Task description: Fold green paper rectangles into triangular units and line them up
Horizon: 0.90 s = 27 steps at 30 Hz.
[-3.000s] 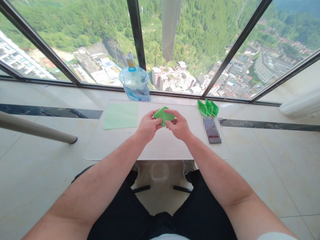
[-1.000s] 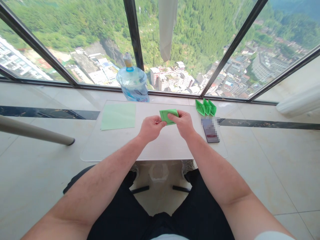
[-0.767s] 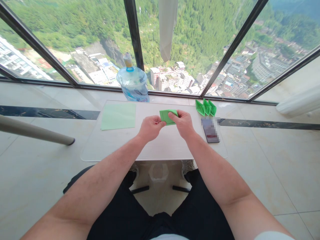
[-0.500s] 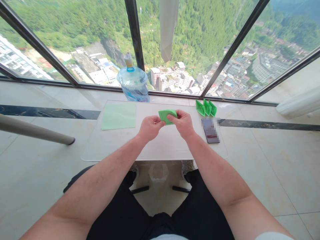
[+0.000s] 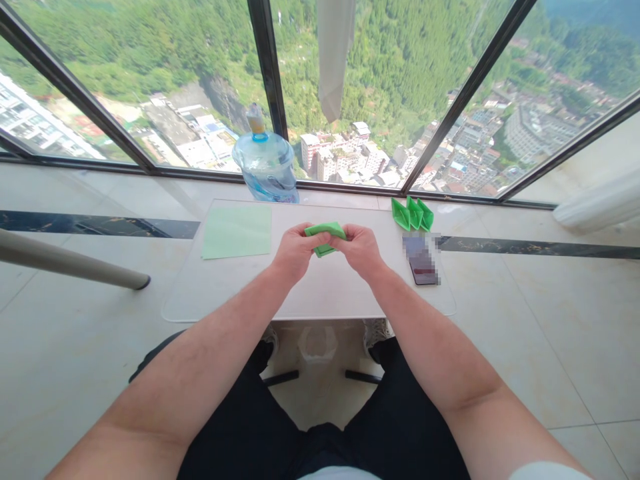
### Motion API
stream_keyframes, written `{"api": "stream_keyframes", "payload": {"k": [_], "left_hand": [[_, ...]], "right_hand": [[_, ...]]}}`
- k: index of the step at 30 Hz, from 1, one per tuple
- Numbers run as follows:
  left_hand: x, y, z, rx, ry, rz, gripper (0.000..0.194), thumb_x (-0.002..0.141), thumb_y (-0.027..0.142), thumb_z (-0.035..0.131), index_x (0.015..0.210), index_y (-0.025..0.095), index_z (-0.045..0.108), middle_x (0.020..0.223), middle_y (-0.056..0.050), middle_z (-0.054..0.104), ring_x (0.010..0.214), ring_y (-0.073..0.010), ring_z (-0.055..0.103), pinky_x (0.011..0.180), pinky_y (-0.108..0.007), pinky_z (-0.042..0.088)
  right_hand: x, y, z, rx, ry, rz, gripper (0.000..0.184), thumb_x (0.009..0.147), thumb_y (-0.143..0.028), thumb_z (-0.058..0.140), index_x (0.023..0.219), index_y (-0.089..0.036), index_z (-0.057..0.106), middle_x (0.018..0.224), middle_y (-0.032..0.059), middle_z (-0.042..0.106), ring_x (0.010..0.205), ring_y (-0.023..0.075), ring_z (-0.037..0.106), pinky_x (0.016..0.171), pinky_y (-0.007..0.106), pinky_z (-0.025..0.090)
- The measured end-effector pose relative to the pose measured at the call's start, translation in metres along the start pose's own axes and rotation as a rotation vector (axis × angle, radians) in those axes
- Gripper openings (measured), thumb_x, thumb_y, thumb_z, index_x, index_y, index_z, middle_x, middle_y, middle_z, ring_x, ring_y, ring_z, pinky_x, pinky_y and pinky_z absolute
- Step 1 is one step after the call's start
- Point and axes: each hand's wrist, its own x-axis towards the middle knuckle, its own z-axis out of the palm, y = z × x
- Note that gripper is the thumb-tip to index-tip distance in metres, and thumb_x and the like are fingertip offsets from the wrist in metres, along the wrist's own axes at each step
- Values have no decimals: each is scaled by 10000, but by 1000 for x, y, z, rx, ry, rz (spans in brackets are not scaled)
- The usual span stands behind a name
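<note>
A folded piece of green paper (image 5: 327,231) is held up over the middle of the low white table (image 5: 240,293). My left hand (image 5: 296,250) grips its left side, thumb on the near face and fingers behind. My right hand (image 5: 361,248) pinches the right side the same way, and both thumbs nearly meet at the paper's middle. Layers of the fold show below the thumbs. To the left lies flat light green paper (image 5: 237,232). Several folded green paper shapes (image 5: 413,214) stand together at the table's back right corner.
A phone (image 5: 421,260) lies on the table's right side, partly pixelated. Behind the table stands a large clear water jug (image 5: 267,167) by the window. A grey pole (image 5: 75,260) slants in from the left. My legs (image 5: 240,413) are beneath and before the table.
My left hand has shifted its hold further onto the folded paper, with fingers now behind it. The paper has turned and tilted, and its layers have parted at the near side.
</note>
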Motion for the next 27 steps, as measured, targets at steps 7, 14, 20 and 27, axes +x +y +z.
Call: {"api": "stream_keyframes", "payload": {"k": [7,14,20,27], "left_hand": [[2,0,-2,-67,86,14,257,498,186,901,678,152,721,649,-2,678,623,-125,608,595,-266,446],[0,-1,-1,-164,-15,-59,268,563,208,905,786,151,768,785,-32,748,739,-148,671,728,-286,520],[-2,-4,1,-264,-10,-52,263,566,199,904,794,171,776,788,-17,750,732,-131,667,722,-260,525],[-1,-2,2,-154,31,3,281,516,226,930,750,167,787,764,-29,754,725,-160,680,754,-310,548]], "right_hand": [[0,0,4,50,53,2,282,668,-428,782,666,-185,639,588,-41,552,565,103,431,530,256,340],[-2,1,5,59,54,-5,286,658,-419,788,644,-185,624,562,-53,513,536,88,390,506,251,312],[-4,-2,8,76,73,-26,278,664,-396,791,632,-186,612,561,-55,510,544,90,410,512,249,324],[-6,-5,7,-45,125,-130,202,717,-379,748,787,-199,688,731,-4,674,666,147,582,606,283,474]]}}
